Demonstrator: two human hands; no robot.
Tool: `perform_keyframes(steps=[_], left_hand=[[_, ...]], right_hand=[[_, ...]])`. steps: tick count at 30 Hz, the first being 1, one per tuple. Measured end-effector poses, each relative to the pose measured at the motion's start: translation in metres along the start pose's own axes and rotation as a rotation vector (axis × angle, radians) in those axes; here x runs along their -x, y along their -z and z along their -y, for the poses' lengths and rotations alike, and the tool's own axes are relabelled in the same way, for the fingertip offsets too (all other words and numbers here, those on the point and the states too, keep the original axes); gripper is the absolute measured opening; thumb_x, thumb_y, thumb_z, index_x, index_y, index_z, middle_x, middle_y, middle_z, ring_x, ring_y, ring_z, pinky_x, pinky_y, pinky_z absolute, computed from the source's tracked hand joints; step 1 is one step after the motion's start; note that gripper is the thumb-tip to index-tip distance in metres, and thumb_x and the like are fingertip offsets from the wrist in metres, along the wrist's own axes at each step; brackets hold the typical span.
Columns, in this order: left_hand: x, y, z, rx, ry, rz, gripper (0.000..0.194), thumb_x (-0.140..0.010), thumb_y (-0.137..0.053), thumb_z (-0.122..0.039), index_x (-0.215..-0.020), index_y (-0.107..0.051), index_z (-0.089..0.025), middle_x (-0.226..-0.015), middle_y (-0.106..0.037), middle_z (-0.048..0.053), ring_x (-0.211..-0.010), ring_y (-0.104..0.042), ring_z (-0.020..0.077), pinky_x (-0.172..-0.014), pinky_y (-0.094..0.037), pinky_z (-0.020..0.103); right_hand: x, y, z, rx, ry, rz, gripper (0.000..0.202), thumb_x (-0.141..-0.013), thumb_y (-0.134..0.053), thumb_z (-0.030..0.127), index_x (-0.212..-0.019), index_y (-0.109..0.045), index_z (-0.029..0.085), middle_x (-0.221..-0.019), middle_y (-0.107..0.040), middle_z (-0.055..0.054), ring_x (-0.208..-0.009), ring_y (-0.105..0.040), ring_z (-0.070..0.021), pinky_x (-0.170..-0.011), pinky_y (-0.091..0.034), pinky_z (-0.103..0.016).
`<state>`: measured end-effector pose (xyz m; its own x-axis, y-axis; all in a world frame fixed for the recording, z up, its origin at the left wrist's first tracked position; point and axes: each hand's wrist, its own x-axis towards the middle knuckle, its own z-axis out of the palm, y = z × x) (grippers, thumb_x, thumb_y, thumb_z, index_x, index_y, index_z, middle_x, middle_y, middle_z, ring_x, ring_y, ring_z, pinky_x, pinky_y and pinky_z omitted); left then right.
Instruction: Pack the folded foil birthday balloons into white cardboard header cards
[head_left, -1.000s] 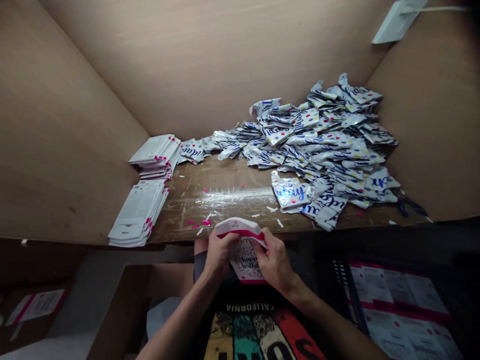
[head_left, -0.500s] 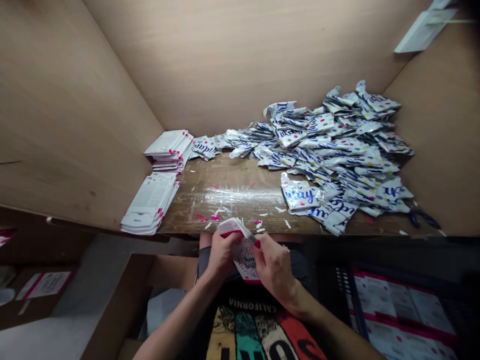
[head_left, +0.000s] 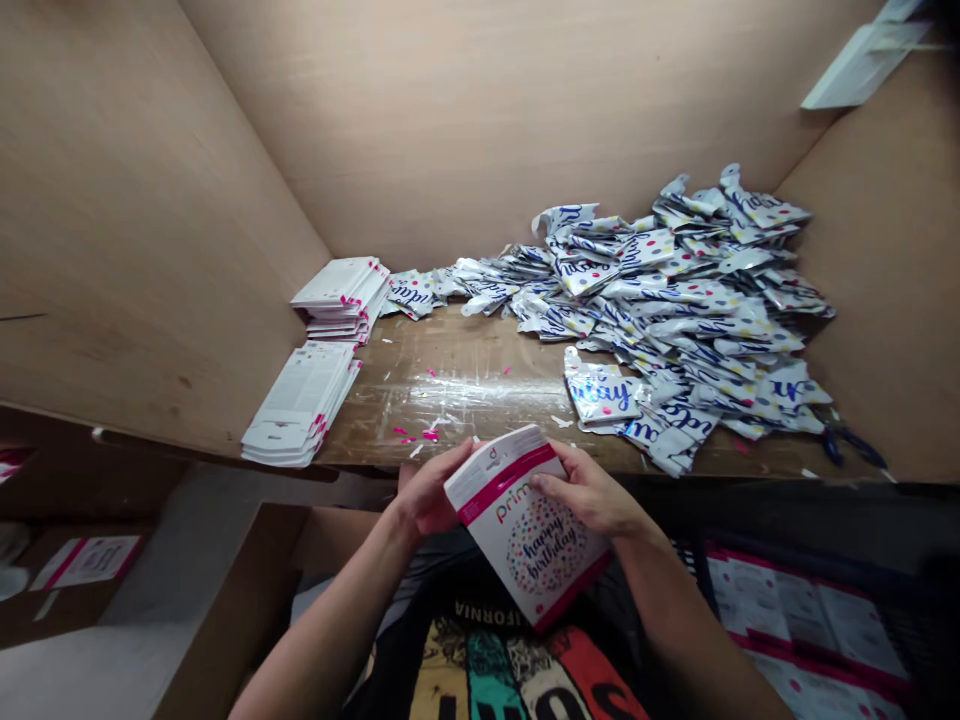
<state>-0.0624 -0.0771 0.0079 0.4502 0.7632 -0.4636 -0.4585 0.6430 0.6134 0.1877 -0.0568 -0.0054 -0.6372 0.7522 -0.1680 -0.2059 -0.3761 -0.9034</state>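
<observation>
A white-and-pink printed card packet, marked "happy birthday", is tilted in front of my torso with its printed face toward me. My right hand grips its right edge, thumb on the front and fingers behind. At the upper left edge, my left hand holds the packet, its fingertips partly hidden behind it. Beyond the hands, folded foil balloons with blue lettering and coloured dots lie heaped on the wooden bench.
Two stacks of white-and-pink packets, a rear stack and a front stack, stand at the bench's left. Blue-handled pliers lie at the right front. Pink and white paper scraps dot the bench. A dark crate of packets sits lower right.
The packet, earlier bent near its top between both hands, has been turned and raised so its whole front shows. My right hand has shifted right along its edge.
</observation>
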Motion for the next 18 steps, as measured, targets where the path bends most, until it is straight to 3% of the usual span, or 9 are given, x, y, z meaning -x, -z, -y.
perform_keyframes(steps=[2,4,6,9,11,18], left_hand=[[-0.006,-0.003,0.002,-0.007,-0.003,-0.007,0.043,-0.077,-0.090,-0.054,-0.098,-0.078,-0.019,-0.088,-0.077,0.008,-0.076,-0.073,0.0214,-0.074,-0.057,0.032],[-0.012,-0.007,0.008,0.019,-0.001,-0.014,0.041,-0.077,-0.091,-0.054,-0.094,-0.077,-0.019,-0.085,-0.076,0.007,-0.071,-0.070,0.0187,-0.070,-0.056,0.030],[-0.016,-0.011,0.015,0.022,0.021,-0.020,0.041,-0.076,-0.091,-0.055,-0.094,-0.077,-0.020,-0.083,-0.075,0.006,-0.070,-0.070,0.0199,-0.069,-0.057,0.032],[-0.020,-0.015,0.026,-0.025,0.012,-0.026,0.035,-0.075,-0.094,-0.042,-0.099,-0.078,-0.022,-0.081,-0.075,0.005,-0.070,-0.071,0.0211,-0.069,-0.056,0.033],[-0.021,-0.015,0.031,-0.066,-0.038,-0.027,0.032,-0.074,-0.094,-0.034,-0.099,-0.079,-0.021,-0.081,-0.076,0.004,-0.068,-0.070,0.0189,-0.068,-0.055,0.031],[-0.022,-0.010,0.031,-0.317,-0.295,-0.175,0.029,-0.067,-0.095,-0.033,-0.077,-0.073,-0.016,-0.073,-0.071,0.002,-0.062,-0.059,0.0131,-0.063,-0.048,0.025]], right_hand=[[0.000,0.004,-0.001,0.003,-0.019,0.008,0.044,-0.094,-0.079,0.042,-0.131,-0.068,0.020,-0.104,-0.080,-0.007,-0.092,-0.076,-0.0227,-0.085,-0.059,-0.035],[0.000,0.007,-0.003,0.005,-0.033,-0.012,0.045,-0.093,-0.080,0.043,-0.130,-0.068,0.020,-0.103,-0.080,-0.006,-0.090,-0.076,-0.0219,-0.084,-0.060,-0.034],[0.001,0.009,-0.006,-0.005,-0.046,-0.035,0.047,-0.091,-0.082,0.045,-0.129,-0.069,0.020,-0.103,-0.080,-0.006,-0.089,-0.076,-0.0220,-0.083,-0.060,-0.034],[0.002,0.011,-0.009,-0.047,-0.074,-0.058,0.049,-0.087,-0.086,0.045,-0.126,-0.070,0.019,-0.101,-0.080,-0.007,-0.088,-0.077,-0.0227,-0.082,-0.060,-0.035],[0.003,0.012,-0.011,-0.073,-0.085,-0.056,0.049,-0.085,-0.087,0.044,-0.124,-0.071,0.018,-0.100,-0.080,-0.007,-0.088,-0.077,-0.0227,-0.082,-0.060,-0.035],[0.004,0.010,-0.017,-0.096,-0.082,-0.048,0.048,-0.088,-0.086,0.040,-0.129,-0.071,0.020,-0.102,-0.080,-0.007,-0.092,-0.077,-0.0226,-0.084,-0.060,-0.033]])
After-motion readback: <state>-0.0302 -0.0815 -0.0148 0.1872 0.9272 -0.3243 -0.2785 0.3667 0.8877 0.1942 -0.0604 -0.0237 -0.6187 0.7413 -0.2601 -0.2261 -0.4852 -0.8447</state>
